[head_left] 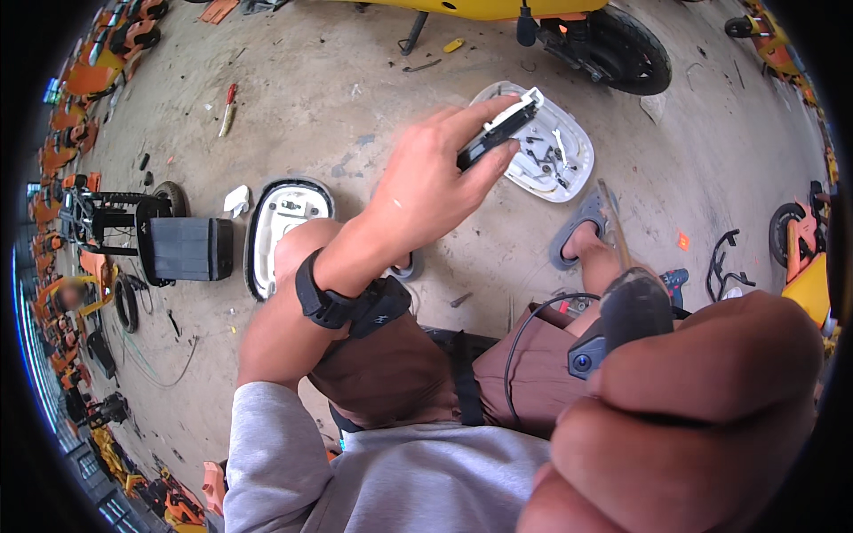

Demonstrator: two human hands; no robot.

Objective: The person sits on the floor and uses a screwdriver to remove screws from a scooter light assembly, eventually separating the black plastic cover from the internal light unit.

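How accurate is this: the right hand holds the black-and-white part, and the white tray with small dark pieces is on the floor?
Wrong hand: the head view shows the left hand holding the black-and-white part. The white tray with small dark pieces is indeed on the floor.

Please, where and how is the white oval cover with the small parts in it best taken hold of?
The white oval cover is probably best pinched by its right rim, coming from the right, since the left hand, holding a black-and-white part, crosses in front of its left side. It lies open side up, so keep it level: the small parts look loose inside.
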